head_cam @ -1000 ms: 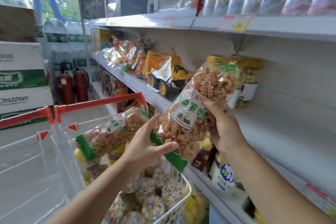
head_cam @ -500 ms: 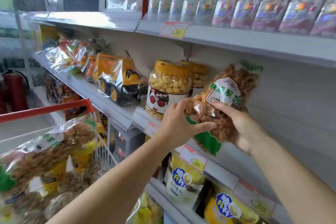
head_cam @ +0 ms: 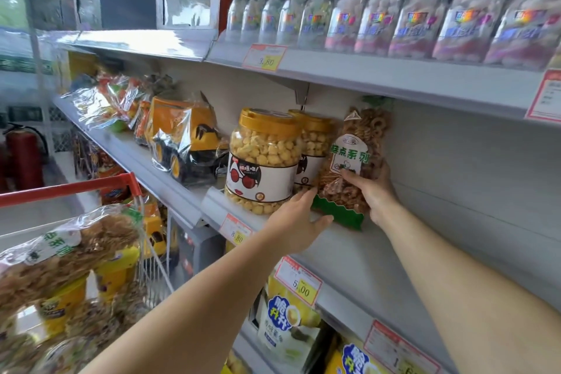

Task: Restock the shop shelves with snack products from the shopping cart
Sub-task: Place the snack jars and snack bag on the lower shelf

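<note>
Clear plastic snack bag point(head_cam: 355, 161) of brown ring crisps, white label with green print, green serrated bottom strip, stands upright on the middle shelf point(head_cam: 440, 240), just at 3 o'clock of the two popcorn jars point(head_cam: 264, 161) and touching the rear one. Can't tell whether the bottom strip sits fully on the shelf deck. Right hand point(head_cam: 375, 196) grips the bag's lower half from its 4 o'clock side: thumb curled across the front just under the label, fingers wrapped behind. Left hand point(head_cam: 296, 222) is at the bag's 7 o'clock corner, fingers fairly straight and together, pointing up between the front jar's base and the bag, thumb stretched out along the green strip; it pinches nothing. Wrapped yellow toy truck point(head_cam: 185, 136) is at 9 o'clock of the jars, same shelf. Upper shelf at 12 o'clock carries a row of clear screw-cap bottles point(head_cam: 394, 9). Shopping cart point(head_cam: 91, 188) with red handle is at 8 o'clock of the frame, with another bag point(head_cam: 60, 249) of the same snack lying on top and yellow tubs point(head_cam: 63, 304) under it. Yellow-and-blue pouches point(head_cam: 285, 322) sit on the shelf below, at 6 o'clock. Red fire extinguisher point(head_cam: 21, 152) is at the frame's 9 o'clock edge.
</note>
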A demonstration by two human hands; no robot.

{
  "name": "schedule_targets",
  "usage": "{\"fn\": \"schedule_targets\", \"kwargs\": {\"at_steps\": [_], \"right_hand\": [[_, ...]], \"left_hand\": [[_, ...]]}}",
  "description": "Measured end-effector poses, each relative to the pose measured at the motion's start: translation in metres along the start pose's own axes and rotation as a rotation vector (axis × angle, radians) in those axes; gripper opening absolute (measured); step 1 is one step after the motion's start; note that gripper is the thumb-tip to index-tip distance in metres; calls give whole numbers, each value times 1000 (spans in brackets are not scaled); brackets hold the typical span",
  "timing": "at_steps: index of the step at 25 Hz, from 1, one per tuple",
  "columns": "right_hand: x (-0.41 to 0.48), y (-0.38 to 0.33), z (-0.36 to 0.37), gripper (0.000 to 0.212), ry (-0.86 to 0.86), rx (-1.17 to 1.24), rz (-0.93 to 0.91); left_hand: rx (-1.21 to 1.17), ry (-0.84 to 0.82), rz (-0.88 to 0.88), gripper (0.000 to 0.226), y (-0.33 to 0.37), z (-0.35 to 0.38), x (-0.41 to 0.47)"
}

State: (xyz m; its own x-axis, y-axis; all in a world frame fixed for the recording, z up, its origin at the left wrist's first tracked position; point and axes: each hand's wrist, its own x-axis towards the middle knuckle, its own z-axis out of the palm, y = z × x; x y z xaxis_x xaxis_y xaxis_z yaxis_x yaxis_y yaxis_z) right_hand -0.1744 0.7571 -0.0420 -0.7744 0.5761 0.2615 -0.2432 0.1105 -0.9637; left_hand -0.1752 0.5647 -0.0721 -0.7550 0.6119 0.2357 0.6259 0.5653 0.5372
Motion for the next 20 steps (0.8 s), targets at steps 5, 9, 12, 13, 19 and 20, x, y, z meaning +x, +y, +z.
{"fn": "schedule_targets", "kwargs": {"at_steps": [5,9,12,13,19,20], "right_hand": [[-2,9,8,103,121,-132,-2],[-23,-8,16,93,372,-522,-39],[-52,-22,35,51,519,-640,-513],[-65,-25,46,40,481,-596,-659],[-166,-7,161,16,-199,-272,-466],[-177,6,183,18,-314,-255,-303]], "left_hand": [[66,35,14,72,3,1,-4],[-70,190,102,55,-9,-16,-28],[-106,393,120,40,-45,-42,-63],[-106,459,96,37,-64,-52,-75],[51,657,-282,41,-201,-104,-153],[127,626,-361,50,-220,-111,-167]]}}
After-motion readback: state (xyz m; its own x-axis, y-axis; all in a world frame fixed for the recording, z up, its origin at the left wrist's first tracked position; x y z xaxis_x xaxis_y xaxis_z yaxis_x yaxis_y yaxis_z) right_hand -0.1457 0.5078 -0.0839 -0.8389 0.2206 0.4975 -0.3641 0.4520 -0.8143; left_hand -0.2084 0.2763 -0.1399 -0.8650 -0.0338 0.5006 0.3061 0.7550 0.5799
